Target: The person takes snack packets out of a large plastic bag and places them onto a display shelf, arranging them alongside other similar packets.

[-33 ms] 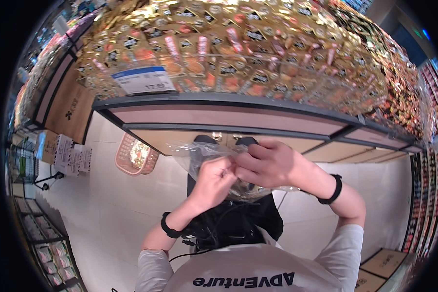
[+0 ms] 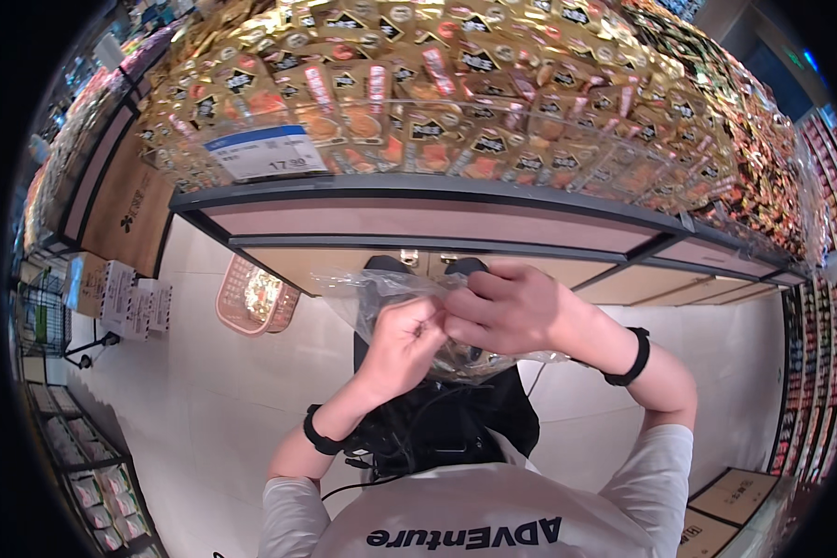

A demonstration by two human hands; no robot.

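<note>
A thin clear plastic bag [image 2: 470, 365] hangs in front of my body, with something inside it that I cannot make out. My left hand [image 2: 403, 342] is closed, pinching the gathered upper part of the bag. Touching it from the right, my right hand [image 2: 504, 312] is also closed on the bag, its fingers curled. The fingertips of both hands meet and partly hide the gathered plastic. A loose flap of the bag spreads out beyond my left hand.
Ahead, a display bin [image 2: 418, 209] is heaped with gold-coloured snack packets [image 2: 474, 88] behind a clear guard and a price card [image 2: 268, 153]. A pink basket [image 2: 242, 316] holding shiny packets stands on the floor at left. Cartons [image 2: 132, 299] and a wire cart [image 2: 51, 312] lie farther left; brown boxes [image 2: 735, 493] sit lower right.
The view has shifted very slightly. Both hands stay together on the bag, with no clear change in their grip.
</note>
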